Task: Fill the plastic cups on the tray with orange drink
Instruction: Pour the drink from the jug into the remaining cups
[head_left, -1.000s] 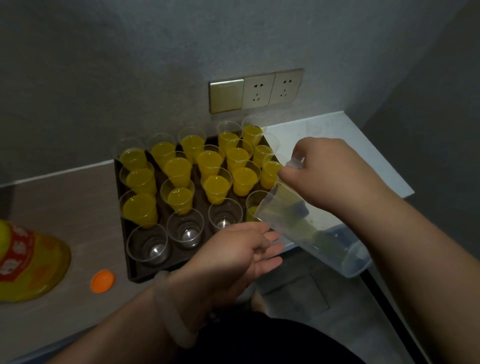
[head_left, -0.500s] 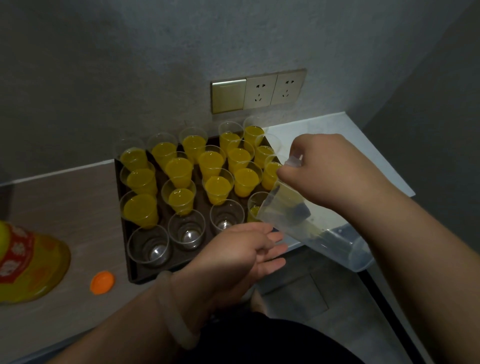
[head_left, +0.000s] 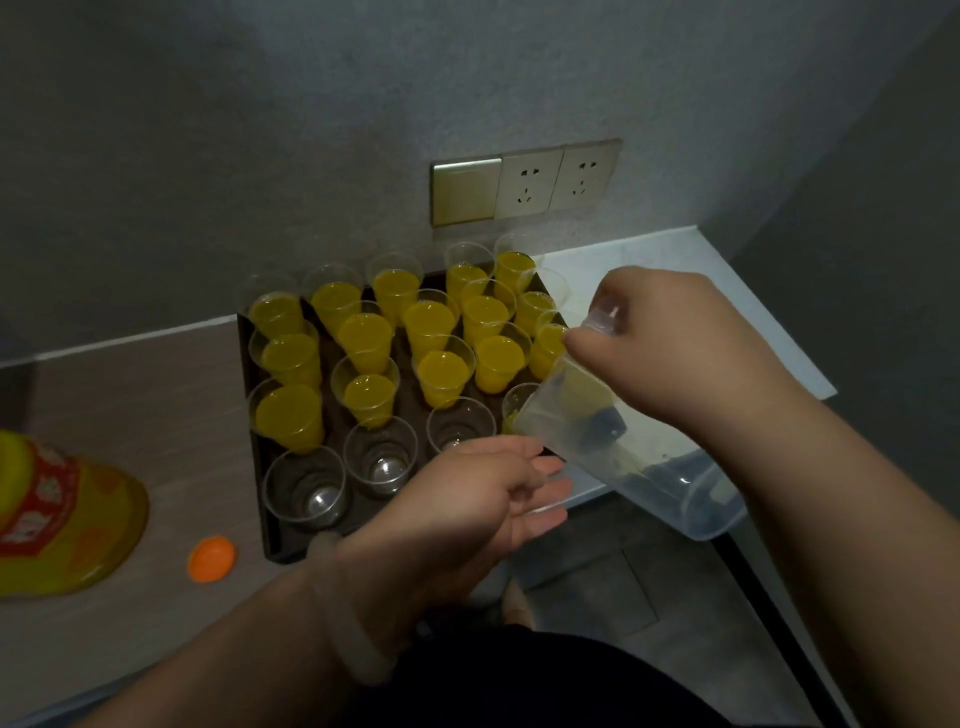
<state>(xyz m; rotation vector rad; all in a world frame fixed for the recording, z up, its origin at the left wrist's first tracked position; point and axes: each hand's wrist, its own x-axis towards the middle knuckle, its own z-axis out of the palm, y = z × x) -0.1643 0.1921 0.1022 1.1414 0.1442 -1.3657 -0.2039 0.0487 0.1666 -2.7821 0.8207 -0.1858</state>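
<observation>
Tray (head_left: 270, 540) on counter (head_left: 156, 405): three back rows of plastic cups (head_left: 441, 374) hold orange drink. Front row: three empty cups (head_left: 305, 491), and a rightmost cup (head_left: 515, 410) barely started. Right hand (head_left: 675, 353) grips tilted jug (head_left: 691, 488), seemingly near-drained, over it. Left hand (head_left: 457, 509) hovers beside, fingers relaxed, holding nothing.

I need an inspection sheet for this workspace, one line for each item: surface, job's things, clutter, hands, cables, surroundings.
Surface: brown counter, with a white section at the right.
Job's things: dark tray with many filled cups; three empty cups in the front row; the front-right cup holds only a little drink; a clear jug is tilted over it.
Clutter: drink bottle at the left; orange cap lying on the counter beside the tray.
Hands: right hand grips the jug; left hand, fingers relaxed, is at the tray's front edge and holds nothing; bracelet on its wrist.
Cables: nothing seen.
Surroundings: grey wall with a switch and two sockets.
</observation>
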